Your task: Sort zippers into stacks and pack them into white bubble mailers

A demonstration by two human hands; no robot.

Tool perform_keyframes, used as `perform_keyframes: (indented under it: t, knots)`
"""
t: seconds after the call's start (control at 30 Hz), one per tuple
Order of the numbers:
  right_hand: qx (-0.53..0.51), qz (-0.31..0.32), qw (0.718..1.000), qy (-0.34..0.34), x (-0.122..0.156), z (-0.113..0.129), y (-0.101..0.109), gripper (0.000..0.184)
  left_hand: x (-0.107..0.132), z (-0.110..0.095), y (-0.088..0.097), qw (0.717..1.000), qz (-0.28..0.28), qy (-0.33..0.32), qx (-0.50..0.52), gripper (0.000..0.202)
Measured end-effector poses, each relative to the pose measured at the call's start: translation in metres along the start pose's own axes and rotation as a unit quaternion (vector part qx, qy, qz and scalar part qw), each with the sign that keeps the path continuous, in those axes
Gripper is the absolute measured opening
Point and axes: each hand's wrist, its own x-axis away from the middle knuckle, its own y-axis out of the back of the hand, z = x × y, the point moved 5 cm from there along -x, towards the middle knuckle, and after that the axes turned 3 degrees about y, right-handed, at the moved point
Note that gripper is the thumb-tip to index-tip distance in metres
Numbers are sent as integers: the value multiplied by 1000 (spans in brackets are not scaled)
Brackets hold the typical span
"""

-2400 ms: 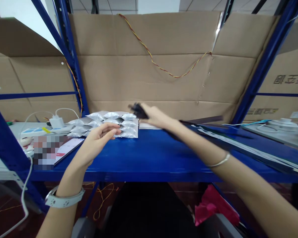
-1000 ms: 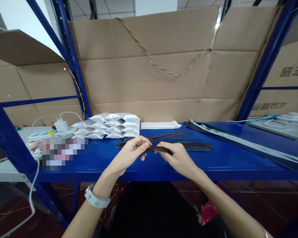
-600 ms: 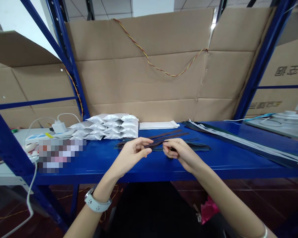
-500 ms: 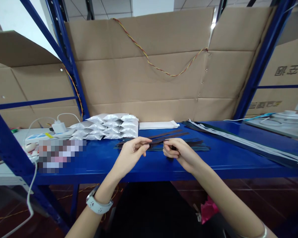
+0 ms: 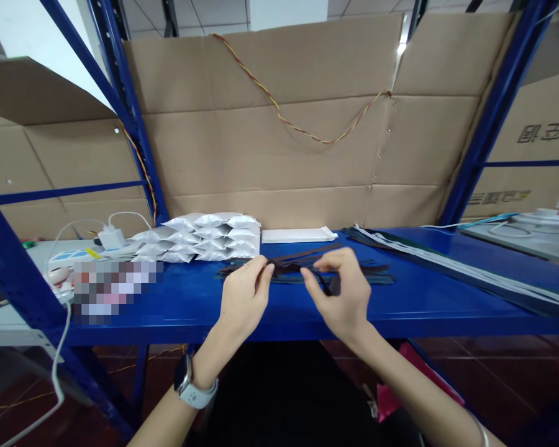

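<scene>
In the head view my left hand (image 5: 245, 290) pinches one end of a thin dark strip (image 5: 289, 267) between thumb and forefinger, just above the blue tabletop. From there the strip runs across to my right hand (image 5: 347, 295), whose thumb and forefinger stand apart. Its other fingers are curled around the strip and a small black piece (image 5: 335, 285), mostly hidden in the palm. Behind both hands a loose pile of brown and dark green strips (image 5: 377, 271) lies flat on the table.
Silvery white packets (image 5: 209, 239) are stacked at the back left, beside a flat white package (image 5: 298, 235). Long white and dark strips (image 5: 428, 257) lie along the right. A white charger (image 5: 110, 237) with cables stands at the left. Cardboard (image 5: 270, 149) walls the back between blue posts.
My right hand has turned and its thumb and forefinger have spread from a pinch. My left hand has tilted more upright and moved slightly left. The dark strip now shows between the hands.
</scene>
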Motion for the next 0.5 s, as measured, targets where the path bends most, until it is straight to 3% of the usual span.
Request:
perform_keyframes:
  t: [0.07, 0.17, 0.27, 0.33, 0.43, 0.5]
  knots:
    - [39, 80, 995, 53, 5, 12, -9, 12, 1, -3, -1, 1000, 11, -9, 11, 30]
    - [14, 172, 985, 14, 6, 15, -17, 17, 4, -10, -2, 998, 37, -17, 51, 29]
    - [-52, 180, 982, -25, 3, 17, -16, 17, 7, -14, -4, 996, 46, -16, 80, 30]
    - [-53, 187, 981, -10, 2, 19, -15, 16, 7, -16, -5, 996, 37, -20, 81, 29]
    - [45, 200, 977, 63, -1, 20, -14, 17, 2, -11, 2, 997, -1, -23, 74, 24]
    - [136, 201, 965, 102, -6, 10, -10, 20, -4, 4, 20, 997, -52, 4, 60, 23]
